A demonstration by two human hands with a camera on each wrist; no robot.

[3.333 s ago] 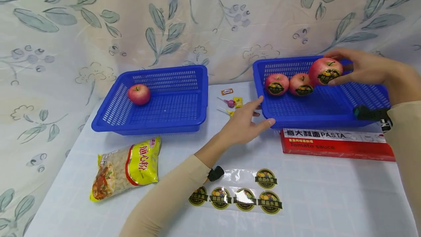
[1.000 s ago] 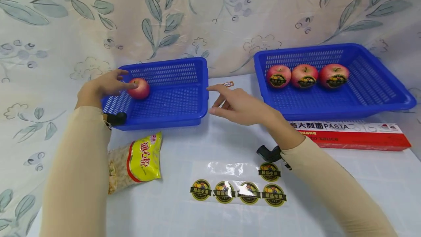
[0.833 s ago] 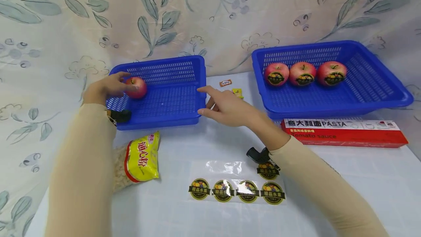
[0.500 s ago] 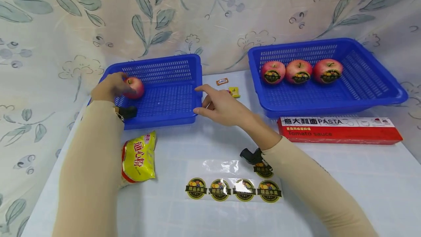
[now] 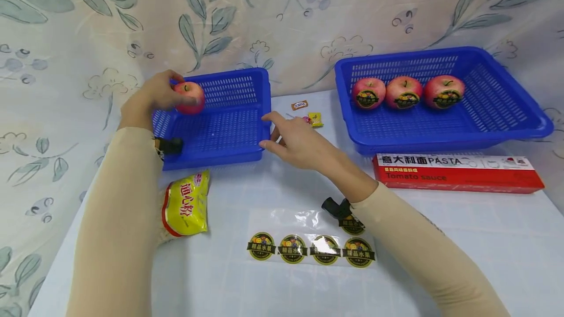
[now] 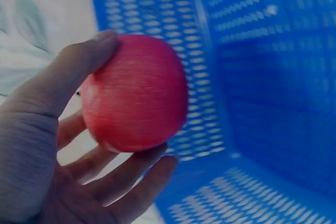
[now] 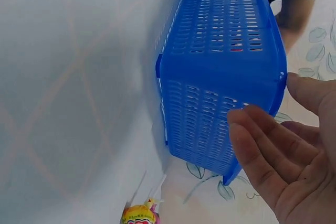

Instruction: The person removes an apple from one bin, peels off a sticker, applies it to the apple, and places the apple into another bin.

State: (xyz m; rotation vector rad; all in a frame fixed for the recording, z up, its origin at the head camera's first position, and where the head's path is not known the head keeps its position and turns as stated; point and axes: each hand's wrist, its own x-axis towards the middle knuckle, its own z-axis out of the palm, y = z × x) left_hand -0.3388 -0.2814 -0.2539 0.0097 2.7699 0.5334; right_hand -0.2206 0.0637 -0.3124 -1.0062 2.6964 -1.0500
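Left hand [image 5: 147, 99] grips the round red apple [image 5: 189, 98], lifted just above the left blue slotted plastic basket [image 5: 233, 131] near its far left corner. In the left wrist view thumb on top, fingers [image 6: 131, 174] cupped beneath. Apple looks firm, smooth-skinned, moderately heavy for one hand (waxy skin may slip; bruises if dropped). Best taken round its widest part, as now. Right hand [image 5: 299, 143], fingers straight and relaxed, rests against the basket's right rim, holding nothing. Basket sits on the white bench [image 5: 440, 238].
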